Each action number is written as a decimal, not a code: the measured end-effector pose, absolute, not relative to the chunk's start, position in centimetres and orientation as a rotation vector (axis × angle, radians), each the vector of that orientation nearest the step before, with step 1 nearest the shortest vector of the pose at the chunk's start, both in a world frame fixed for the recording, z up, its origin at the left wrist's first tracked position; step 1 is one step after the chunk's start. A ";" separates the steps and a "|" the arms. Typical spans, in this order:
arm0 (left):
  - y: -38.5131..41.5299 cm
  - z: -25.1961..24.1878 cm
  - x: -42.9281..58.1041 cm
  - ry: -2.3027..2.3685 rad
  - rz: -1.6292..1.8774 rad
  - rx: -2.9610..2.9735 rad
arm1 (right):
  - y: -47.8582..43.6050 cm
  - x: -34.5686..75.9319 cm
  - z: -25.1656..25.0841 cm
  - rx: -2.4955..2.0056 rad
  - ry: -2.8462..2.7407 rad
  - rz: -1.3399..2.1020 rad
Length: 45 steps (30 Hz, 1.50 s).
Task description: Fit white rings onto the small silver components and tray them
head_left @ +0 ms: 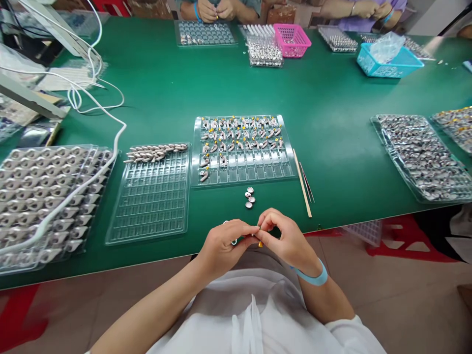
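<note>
Both of my hands meet at the table's front edge, fingertips pinched together. My right hand (285,241), with a light blue band on its wrist, is closed on a small part with a yellow tab (260,244). Closed beside it, my left hand (224,246) has its fingertips touching the same spot; what they grip is mostly covered. A small whitish ring (234,242) shows by the left fingers. Just beyond my hands lie several small round silver-and-white pieces (251,199). Behind them is a clear tray (258,173) partly filled with small grey parts bearing yellow tabs.
To the left are a clear tray (147,216) with grey stem-like pieces and stacked trays of grey shells (37,196) crossed by a white cable (96,172). Tweezers (307,183) and a wooden stick (302,183) lie right. Co-workers' hands (217,10) work across the table.
</note>
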<state>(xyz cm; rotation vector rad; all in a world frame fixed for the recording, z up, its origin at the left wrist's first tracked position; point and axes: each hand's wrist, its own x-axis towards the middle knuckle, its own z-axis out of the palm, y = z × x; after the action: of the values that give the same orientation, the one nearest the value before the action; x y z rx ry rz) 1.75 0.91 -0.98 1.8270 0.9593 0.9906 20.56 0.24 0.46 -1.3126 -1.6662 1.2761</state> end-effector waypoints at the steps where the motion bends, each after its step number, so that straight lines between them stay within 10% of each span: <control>1: 0.9 -0.7 1.7 0.998 0.920 1.698 | 0.2 20.4 0.4 -1.323 -1.670 1.255; 10: 1.6 0.9 1.5 1.056 0.744 0.807 | -0.5 21.2 -1.0 -1.050 -1.729 1.197; 31: 1.9 1.7 2.1 1.030 0.739 0.780 | -1.5 20.1 -2.5 -1.049 -1.632 0.856; 45: 1.5 1.5 2.5 1.005 0.758 0.765 | -2.5 18.3 -1.7 -1.293 -1.071 1.309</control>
<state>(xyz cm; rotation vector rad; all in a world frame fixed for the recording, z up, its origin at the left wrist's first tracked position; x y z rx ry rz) 2.49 1.49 1.52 0.7653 1.0048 0.7575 18.34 -2.50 -1.70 -1.2933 -1.0706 1.3089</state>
